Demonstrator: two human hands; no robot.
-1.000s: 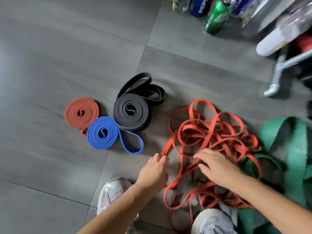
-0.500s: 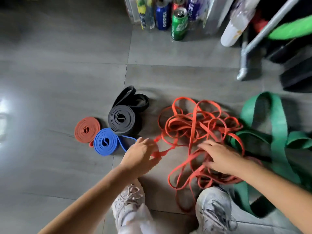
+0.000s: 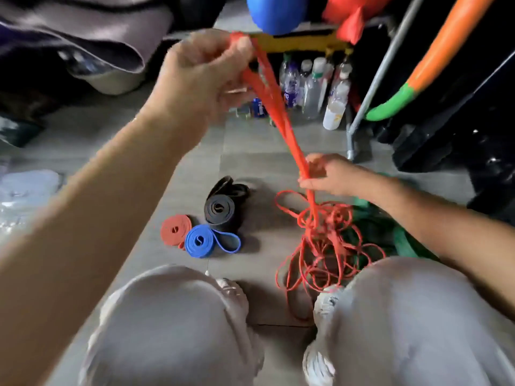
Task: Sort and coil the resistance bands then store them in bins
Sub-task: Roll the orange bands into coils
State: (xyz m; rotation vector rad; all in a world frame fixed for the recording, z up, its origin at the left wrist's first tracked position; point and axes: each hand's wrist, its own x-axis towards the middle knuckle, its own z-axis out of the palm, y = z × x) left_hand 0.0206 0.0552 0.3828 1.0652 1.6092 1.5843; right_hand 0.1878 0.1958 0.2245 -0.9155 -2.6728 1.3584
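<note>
A person's left hand (image 3: pixel 206 76) grips an orange band (image 3: pixel 275 112) high at 12 o'clock; the right hand (image 3: pixel 331 174) clasps it lower, likely stretching it clear of the tangle (image 3: pixel 326 246) on the floor (image 3: pixel 264 151) at 5 o'clock. Finished orange coil (image 3: pixel 175 230), blue coil (image 3: pixel 199 240) and black coil (image 3: pixel 220 210) wait at the tangle's 9 o'clock. Labels on the bottles (image 3: pixel 312 90) are too blurred to read.

Dim, flat indoor light, soft shadows on the floor (image 3: pixel 259 168). Heavy motion blur across raised left hand (image 3: pixel 203 76); wide-angle bending near edges.
</note>
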